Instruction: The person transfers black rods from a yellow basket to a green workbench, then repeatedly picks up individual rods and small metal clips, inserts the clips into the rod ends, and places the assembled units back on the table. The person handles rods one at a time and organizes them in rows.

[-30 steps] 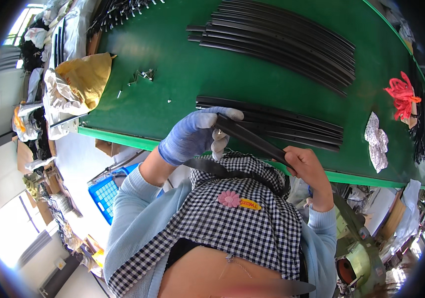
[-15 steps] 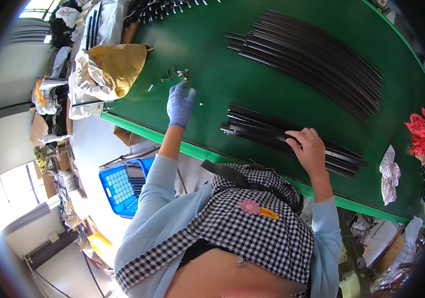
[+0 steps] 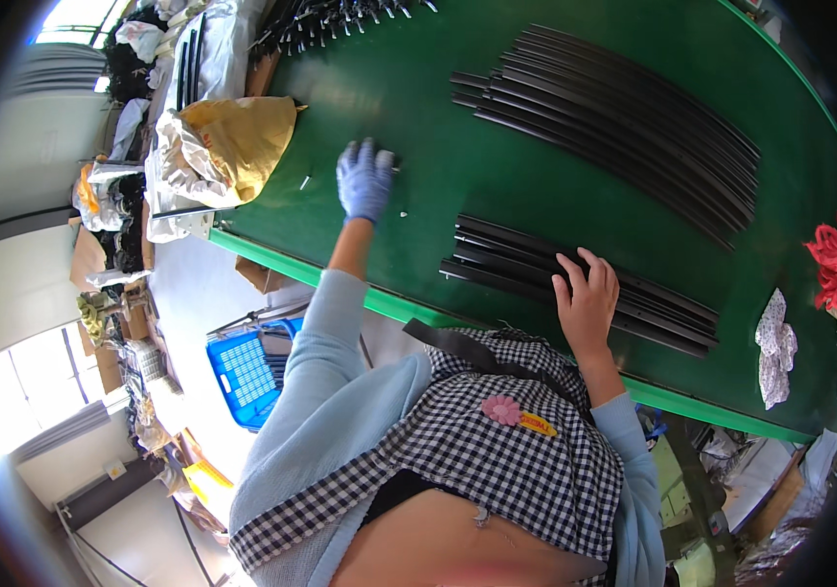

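My left hand [image 3: 365, 183], in a pale blue-violet glove, is on the green tabletop. Its fingers curl over the small metal parts, which are almost wholly hidden; a dark bit shows beside the fingertips. Just below it to the right lies a tiny white piece [image 3: 404, 214], and a small pin [image 3: 305, 182] lies to its left. My bare right hand [image 3: 589, 298] lies over the nearer row of black bars [image 3: 506, 259], fingers apart, touching them and gripping none.
A larger batch of black bars [image 3: 614, 127] lies farther back. A yellow-and-white sack [image 3: 242, 147] is at the left edge, with black rods with pale tips [image 3: 340, 24] beyond. At the right are a patterned cloth [image 3: 773, 347] and red ties [image 3: 830, 256]. A blue crate [image 3: 245, 377] stands below.
My left hand has moved forward onto the metal parts, its fingers now curled over them. My right hand has shifted slightly left along the bars, and its fingers have spread.
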A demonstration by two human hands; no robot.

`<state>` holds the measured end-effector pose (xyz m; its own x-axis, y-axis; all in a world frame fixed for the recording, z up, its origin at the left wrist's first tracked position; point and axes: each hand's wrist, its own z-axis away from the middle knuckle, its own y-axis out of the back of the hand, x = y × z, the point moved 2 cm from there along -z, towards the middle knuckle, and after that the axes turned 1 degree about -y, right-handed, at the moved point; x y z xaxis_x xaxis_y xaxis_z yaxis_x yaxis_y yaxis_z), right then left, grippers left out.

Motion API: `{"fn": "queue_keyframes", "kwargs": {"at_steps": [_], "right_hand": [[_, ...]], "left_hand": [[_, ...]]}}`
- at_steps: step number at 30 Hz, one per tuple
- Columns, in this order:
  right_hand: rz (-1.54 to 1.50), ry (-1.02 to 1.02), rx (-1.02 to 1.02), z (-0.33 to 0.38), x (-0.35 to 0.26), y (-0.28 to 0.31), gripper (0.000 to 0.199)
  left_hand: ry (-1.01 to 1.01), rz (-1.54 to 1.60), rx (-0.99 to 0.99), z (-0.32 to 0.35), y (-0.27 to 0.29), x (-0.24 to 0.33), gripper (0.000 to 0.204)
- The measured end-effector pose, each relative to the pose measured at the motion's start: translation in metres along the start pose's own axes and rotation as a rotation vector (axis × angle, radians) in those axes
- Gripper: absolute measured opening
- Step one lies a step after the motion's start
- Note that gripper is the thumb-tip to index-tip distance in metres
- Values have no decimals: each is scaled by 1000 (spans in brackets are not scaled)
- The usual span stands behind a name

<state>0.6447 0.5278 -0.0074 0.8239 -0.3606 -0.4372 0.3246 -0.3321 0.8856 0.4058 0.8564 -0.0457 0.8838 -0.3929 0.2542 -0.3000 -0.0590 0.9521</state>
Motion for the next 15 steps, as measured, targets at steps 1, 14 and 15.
{"fn": "queue_keyframes", "kwargs": {"at_steps": [1, 14, 15], "right_hand": [[-15, -13, -7, 1, 1, 0, 28], [-317, -122, 69, 0, 8, 25, 17], [-324, -116, 73, -1, 7, 26, 16]], "left_hand": [[-29, -1, 65, 13, -15, 6, 47], [-215, 128, -183, 62, 27, 70, 36], [-224, 101, -168, 62, 26, 71, 34]]}}
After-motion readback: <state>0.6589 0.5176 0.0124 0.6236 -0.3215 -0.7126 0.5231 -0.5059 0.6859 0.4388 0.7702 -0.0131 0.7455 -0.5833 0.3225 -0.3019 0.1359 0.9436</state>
